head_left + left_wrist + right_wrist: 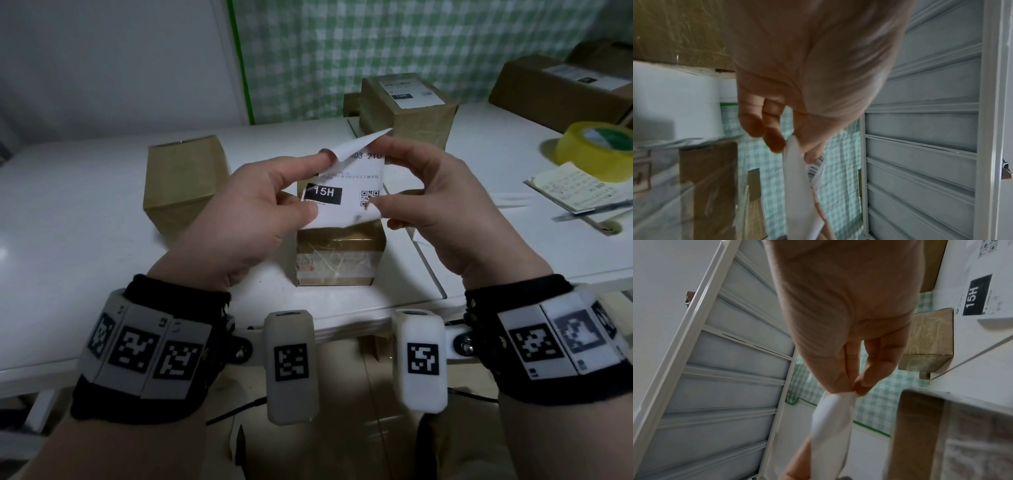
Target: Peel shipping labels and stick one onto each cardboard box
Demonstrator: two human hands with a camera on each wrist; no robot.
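Both hands hold a white shipping label (342, 195) marked "15H" in the air above a small taped cardboard box (337, 253). My left hand (315, 186) pinches the label's left edge between thumb and forefinger. At the top right, my right hand (385, 161) pinches a corner that is lifted and folded over. The left wrist view shows the left hand (795, 146) gripping the barcoded label (803, 186). In the right wrist view, the right hand (854, 389) pinches white paper (830, 426). An unlabelled box (185, 181) stands at the left.
On the white table (68, 222), a labelled box (407, 106) stands behind the hands and another labelled box (565, 89) lies at the far right. A yellow tape roll (596, 150) and a pile of paper sheets (575, 192) sit at the right.
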